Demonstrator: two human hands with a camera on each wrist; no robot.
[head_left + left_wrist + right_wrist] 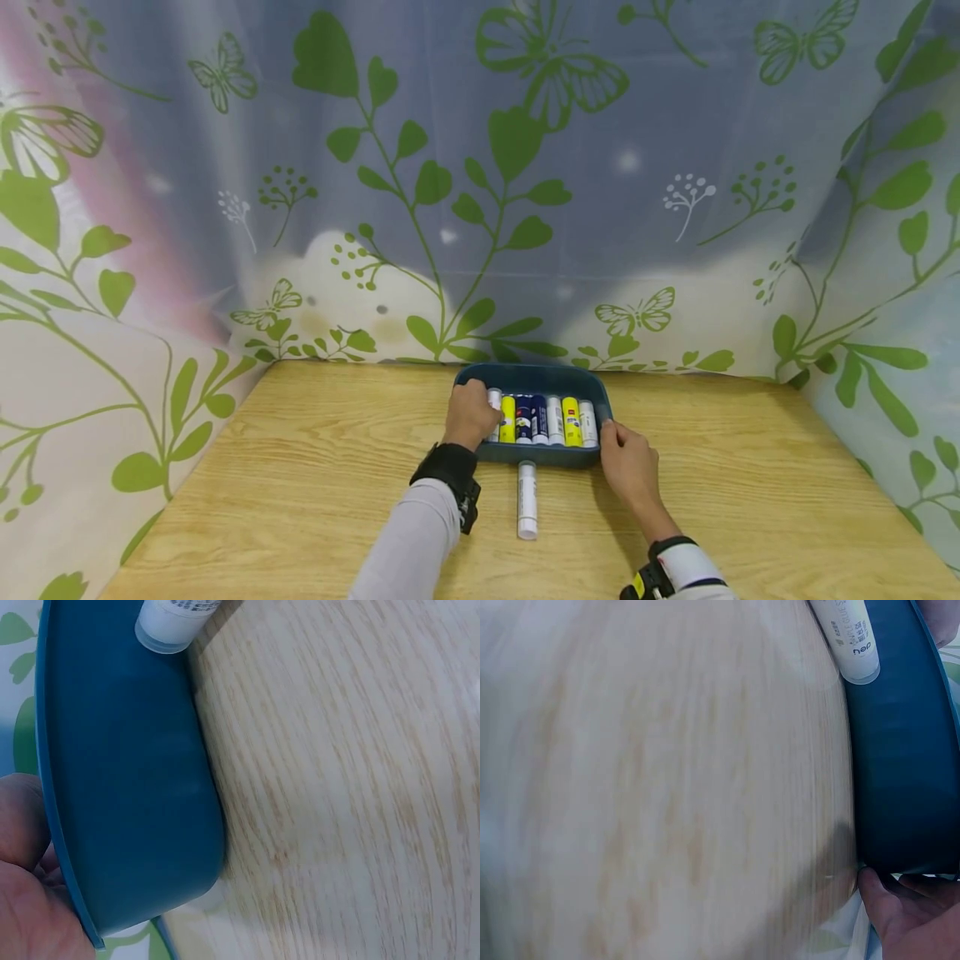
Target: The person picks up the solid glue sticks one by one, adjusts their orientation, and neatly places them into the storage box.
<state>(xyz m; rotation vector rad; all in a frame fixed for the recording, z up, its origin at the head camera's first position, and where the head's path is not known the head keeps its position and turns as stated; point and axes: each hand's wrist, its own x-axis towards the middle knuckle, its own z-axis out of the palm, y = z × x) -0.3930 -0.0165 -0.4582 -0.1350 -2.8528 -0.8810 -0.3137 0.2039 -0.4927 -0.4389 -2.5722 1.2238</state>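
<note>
A dark teal bin [540, 454] stands near the table's back edge, holding a row of white, yellow and navy glue sticks. My left hand [471, 414] reaches over its left end with curled fingers, at the leftmost white glue stick [493, 398], which it partly hides. In the left wrist view, my left hand [34, 900] is beyond the bin's rim [56, 802]; its fingertips are hidden. At the bin's right front corner my right hand [632, 462] grips the side. The right wrist view shows my right hand [915, 915] against the bin's end wall [904, 780].
One white glue stick [527, 504] lies on the table in front of the bin, its far end close to the front wall. The wooden table [300, 500] is bordered by a patterned curtain [450, 208] at the back and both sides.
</note>
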